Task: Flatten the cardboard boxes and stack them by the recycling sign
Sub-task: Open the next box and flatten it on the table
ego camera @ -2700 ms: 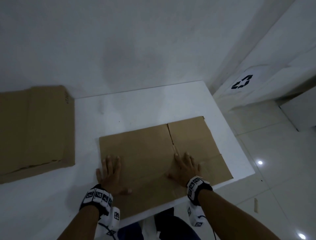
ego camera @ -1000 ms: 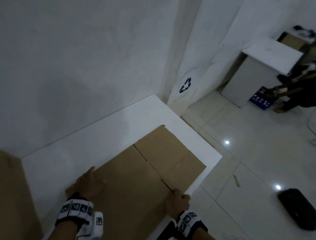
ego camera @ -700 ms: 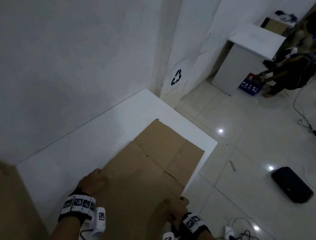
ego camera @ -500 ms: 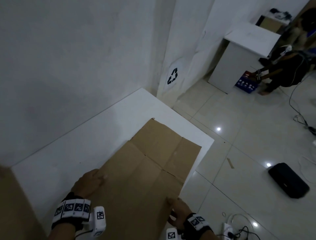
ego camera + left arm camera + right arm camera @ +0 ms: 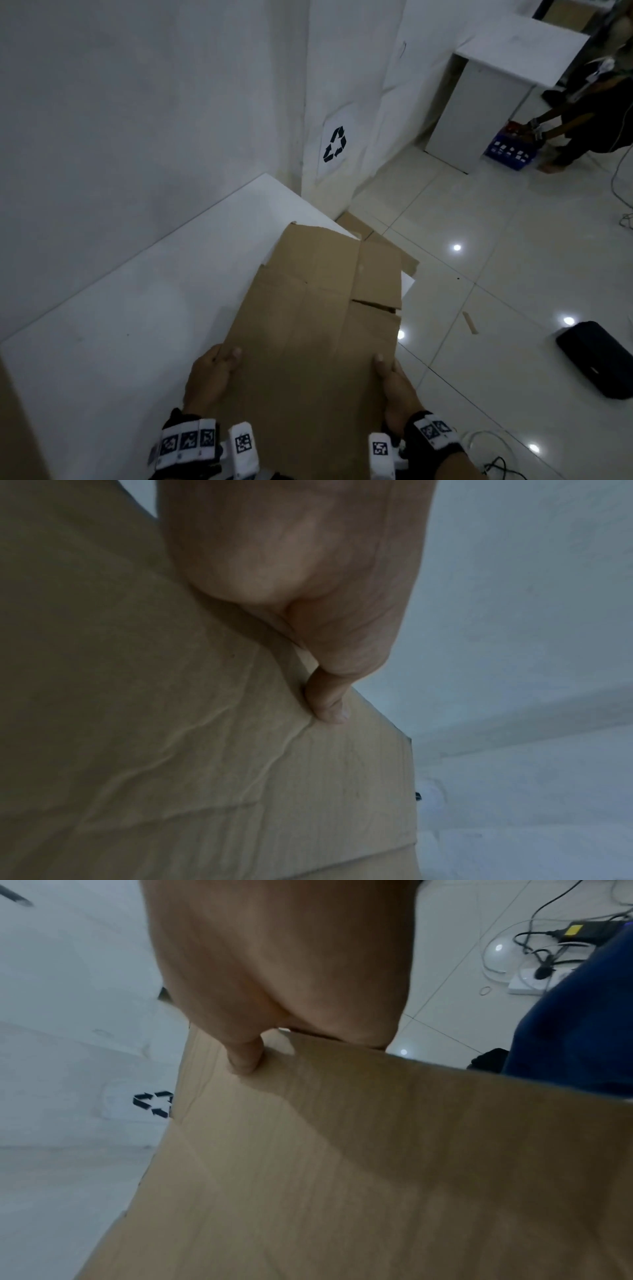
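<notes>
A flattened brown cardboard box (image 5: 318, 318) is held lifted over the right end of the white table (image 5: 137, 291), its far end pointing toward the recycling sign (image 5: 335, 144) on the wall. My left hand (image 5: 214, 370) grips its left edge, thumb on top; the left wrist view shows a finger under the box (image 5: 205, 750). My right hand (image 5: 390, 380) grips the right edge, thumb on top; the right wrist view shows the box (image 5: 377, 1164) and the recycling sign (image 5: 153, 1104) beyond. More flat cardboard (image 5: 356, 222) lies on the floor below the sign.
Another cardboard box edge (image 5: 13, 428) shows at far left. A white cabinet (image 5: 486, 92) stands further right with a blue crate (image 5: 510, 154) and another person (image 5: 589, 113) beside it. A black bag (image 5: 599, 358) and cables (image 5: 493, 459) lie on the tiled floor.
Both hands went from pressing flat on the box to gripping its side edges. The box has lifted off the table and swung toward the recycling sign as the view turned right.
</notes>
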Demonstrator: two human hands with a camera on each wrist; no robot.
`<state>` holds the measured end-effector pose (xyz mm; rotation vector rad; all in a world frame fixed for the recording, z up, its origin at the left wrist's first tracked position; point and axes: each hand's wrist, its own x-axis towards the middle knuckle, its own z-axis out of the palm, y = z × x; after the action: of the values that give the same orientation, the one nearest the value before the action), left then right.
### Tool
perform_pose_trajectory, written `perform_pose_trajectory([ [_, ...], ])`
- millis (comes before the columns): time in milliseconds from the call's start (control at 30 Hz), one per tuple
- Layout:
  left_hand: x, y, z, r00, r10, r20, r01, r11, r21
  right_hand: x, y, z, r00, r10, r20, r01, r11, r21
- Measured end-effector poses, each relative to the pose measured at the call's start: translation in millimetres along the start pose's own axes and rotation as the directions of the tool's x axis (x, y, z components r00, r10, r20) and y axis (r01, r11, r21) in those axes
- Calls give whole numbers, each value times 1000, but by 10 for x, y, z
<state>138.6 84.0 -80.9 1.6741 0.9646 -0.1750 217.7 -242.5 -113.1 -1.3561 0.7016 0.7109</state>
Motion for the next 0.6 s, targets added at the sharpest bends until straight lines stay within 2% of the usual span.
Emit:
perform_pose_trajectory([
  [167,-233,466,915,999,-22,-26,19,993,-117,156,-706,-776,994,-82,77,82,997,1],
  [267,-357,820,1496,1000,-18,-20,15,988,-154,237,-1088,-1351,990,-86,110,87,996,-5],
  [433,-409,1226,2314,999,-38,5,38,985,-166,342,-1637,-2080,991,-109,76,114,992,-62],
  [600,-248,1728,3080,998,-33,62,44,984,-175,745,-2228,-2609,982,-190,4,190,980,-64],
])
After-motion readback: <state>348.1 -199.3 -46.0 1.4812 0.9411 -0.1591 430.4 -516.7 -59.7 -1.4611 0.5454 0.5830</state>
